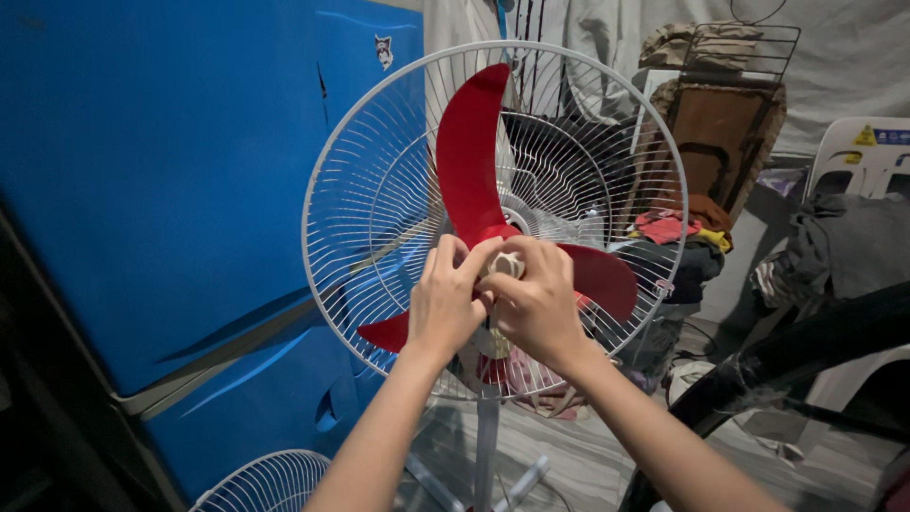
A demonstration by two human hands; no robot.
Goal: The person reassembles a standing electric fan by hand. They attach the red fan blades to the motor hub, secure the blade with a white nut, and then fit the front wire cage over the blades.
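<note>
A stand fan faces me with its front grille off. Its white rear wire guard (365, 180) rings a red three-bladed propeller (469, 156). At the hub sits a small cream-coloured cap (506, 265). My left hand (445, 299) and my right hand (538, 299) both close around that cap from either side, fingertips touching it. The lower blades are partly hidden behind my hands. The fan's white pole (486, 446) runs down to its base.
A blue refrigerator (161, 190) stands close on the left. A loose white fan grille (265, 484) lies at the bottom left. Behind the fan are piled clothes (678, 232), a wire rack (735, 57), a white plastic chair (867, 152) and a dark object (806, 351) at right.
</note>
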